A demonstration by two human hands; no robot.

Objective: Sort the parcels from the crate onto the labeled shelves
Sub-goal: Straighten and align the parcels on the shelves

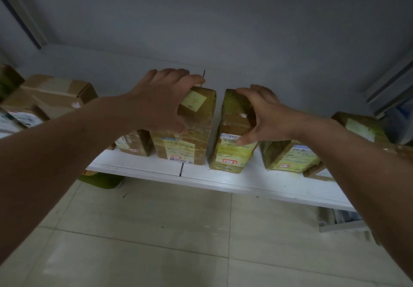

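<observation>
- Two bare forearms, nearest the camera, reach forward from the lower corners, well apart.
- Left hand (161,101): clamped on the top of the left box (185,130), fingers hooked over its back edge, thumb on the front face.
- Right hand (266,112): clamped on the top of the right box (232,134), fingers curled over the top, thumb pressed on the front label.
- The two held boxes are tall and upright on the white shelf (223,181). They stand side by side with a narrow gap between them, not touching.
- One small box (134,144) sits just left of the left box.
- One low box (288,154) lies right of the right box, with one more box (362,125) behind it at far right.
- Far-left pile (55,94): at least three boxes; the exact count is unclear.
- Four red-bordered tags show, one low on the front of each of the four middle boxes; the writing is blurred.
- One green item (100,180) lies under the shelf.
- Pale tiled floor (156,242) below.
</observation>
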